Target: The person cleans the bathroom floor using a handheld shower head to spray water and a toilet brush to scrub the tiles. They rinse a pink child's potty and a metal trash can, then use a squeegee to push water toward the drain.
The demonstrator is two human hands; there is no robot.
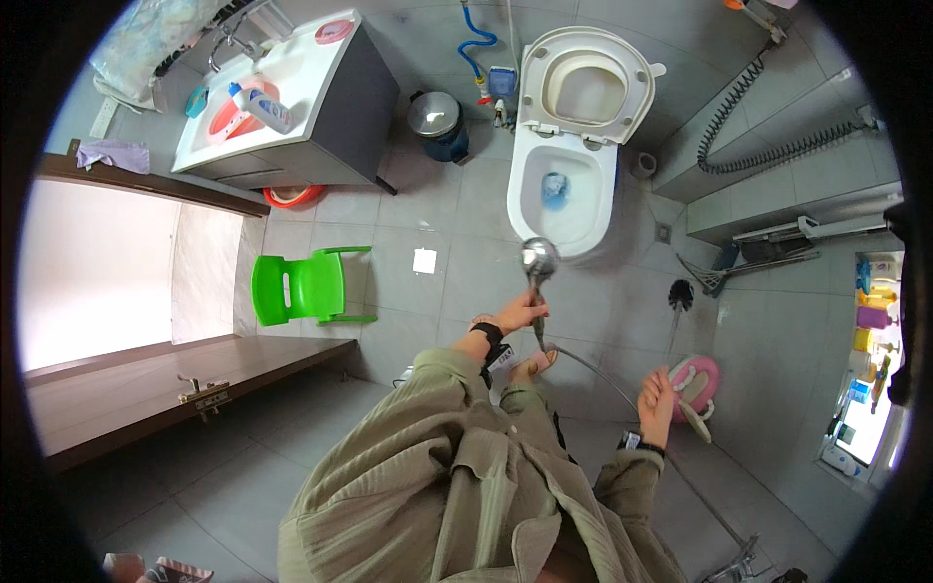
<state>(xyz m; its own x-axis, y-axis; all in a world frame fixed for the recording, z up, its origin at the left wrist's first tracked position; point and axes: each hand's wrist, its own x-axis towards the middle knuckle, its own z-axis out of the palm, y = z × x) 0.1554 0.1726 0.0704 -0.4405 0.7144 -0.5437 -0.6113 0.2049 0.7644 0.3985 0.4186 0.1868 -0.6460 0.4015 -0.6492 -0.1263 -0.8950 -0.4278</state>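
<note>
My left hand (523, 313) is closed round the handle of a chrome handheld shower head (539, 258), held in front of the toilet (517, 185). The toilet's lid and seat are raised, and blue water lies in the bowl. From the shower head a metal hose (607, 379) runs back past my right hand (658, 400) to the lower right. That right hand is closed on the thin pale handle of a toilet brush (680, 295), whose dark bristle head points away from me. Both are apart from the toilet.
A green plastic chair (316, 286) stands at left, near the open door (146, 398). A dark bin (437, 121) is between the sink cabinet (350, 107) and toilet. Close to my right hand is a pink and white plastic item (708, 374). Mops (777, 248) lean by the right wall.
</note>
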